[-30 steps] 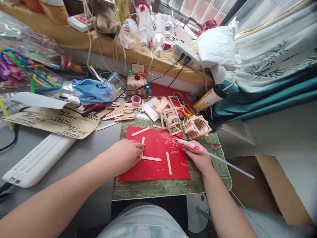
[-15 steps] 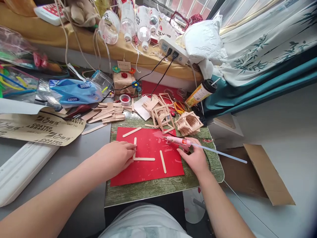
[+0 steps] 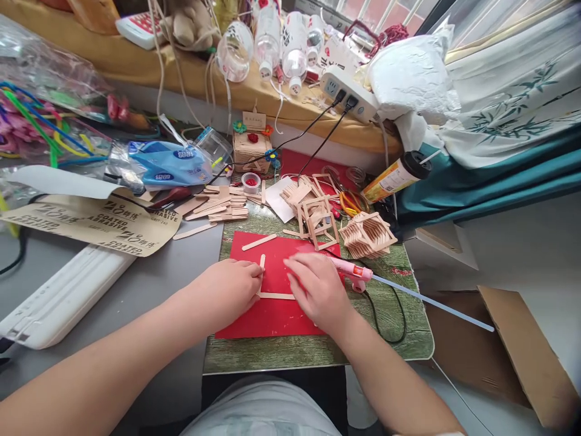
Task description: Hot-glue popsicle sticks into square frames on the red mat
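Observation:
My left hand [image 3: 229, 289] pinches an upright craft stick [image 3: 262, 261] against the red sheet [image 3: 272, 324]. Its lower end meets a second craft stick [image 3: 280, 296] lying crosswise, so the two form an L. My right hand [image 3: 320, 287] hovers over the right half of the sheet, fingers apart and slightly blurred, with nothing visible in them; it covers that part of the sheet. Just beyond it, a pink glue gun [image 3: 354, 269] rests at the sheet's right edge, a long glue stick [image 3: 431, 300] poking out of its back. Another craft stick [image 3: 259, 242] lies loose near the sheet's top edge.
Behind the sheet sit stick frames [image 3: 318, 221], a stacked stick structure [image 3: 368, 234] and a loose stick pile [image 3: 222, 203]. A drink cup [image 3: 394, 177] leans at back right. Sandpaper [image 3: 100, 221] lies left. The gun's black cord [image 3: 403, 321] loops over the right side.
My right hand has let go of the glue gun and moved left over the sheet. My left hand stays on the upright stick. The view has shifted slightly.

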The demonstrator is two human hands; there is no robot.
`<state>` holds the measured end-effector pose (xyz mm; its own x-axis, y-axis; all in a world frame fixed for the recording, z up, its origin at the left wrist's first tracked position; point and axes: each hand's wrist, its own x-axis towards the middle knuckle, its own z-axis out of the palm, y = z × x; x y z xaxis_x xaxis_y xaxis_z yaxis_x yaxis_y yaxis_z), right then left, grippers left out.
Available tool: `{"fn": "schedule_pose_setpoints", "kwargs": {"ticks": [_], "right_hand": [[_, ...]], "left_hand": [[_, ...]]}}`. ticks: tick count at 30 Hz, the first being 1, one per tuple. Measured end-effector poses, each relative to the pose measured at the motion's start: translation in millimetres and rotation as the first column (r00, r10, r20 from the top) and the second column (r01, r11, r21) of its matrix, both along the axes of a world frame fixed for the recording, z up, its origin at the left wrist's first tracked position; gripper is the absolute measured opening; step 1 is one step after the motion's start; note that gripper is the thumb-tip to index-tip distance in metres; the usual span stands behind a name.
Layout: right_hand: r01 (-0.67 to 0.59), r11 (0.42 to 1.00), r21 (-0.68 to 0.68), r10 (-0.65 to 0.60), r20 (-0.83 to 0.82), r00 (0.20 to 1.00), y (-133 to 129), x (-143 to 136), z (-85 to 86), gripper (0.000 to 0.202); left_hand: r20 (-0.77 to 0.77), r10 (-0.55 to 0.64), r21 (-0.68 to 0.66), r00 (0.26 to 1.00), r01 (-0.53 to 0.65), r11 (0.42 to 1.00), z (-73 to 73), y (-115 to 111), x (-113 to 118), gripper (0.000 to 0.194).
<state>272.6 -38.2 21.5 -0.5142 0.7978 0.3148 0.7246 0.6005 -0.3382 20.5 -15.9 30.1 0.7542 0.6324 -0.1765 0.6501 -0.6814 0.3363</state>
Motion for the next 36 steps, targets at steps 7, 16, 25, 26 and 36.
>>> {"fn": "schedule_pose_setpoints", "kwargs": {"ticks": [7, 16, 25, 26, 36], "right_hand": [[-0.123, 0.974, -0.192, 0.169, 0.24, 0.956, 91, -54, -18.6, 0.028], [0.023, 0.973, -0.229, 0.0, 0.102, 0.995, 83, -46, -21.4, 0.015], [0.071, 0.976, -0.206, -0.053, 0.091, 0.994, 28, -20, -22.4, 0.03], [0.078, 0.976, -0.203, -0.062, 0.08, 0.995, 26, -20, -25.5, 0.032], [0.107, 0.971, -0.211, -0.093, 0.076, 0.993, 27, -20, -33.1, 0.028]], "left_hand": [[-0.067, 0.02, -0.061, 0.998, -0.024, 0.998, -3.6, -1, -5, 0.02], [-0.036, 0.026, -0.051, 0.999, -0.028, 0.998, -14.0, -5, -7, 0.018], [-0.16, -0.058, -0.035, 0.985, 0.053, 0.998, -7.4, -3, -3, 0.015], [-0.146, -0.046, -0.023, 0.988, 0.043, 0.999, -9.2, -4, -4, 0.015], [-0.125, -0.003, 0.031, 0.992, 0.007, 0.999, -14.7, -9, -6, 0.031]]}}
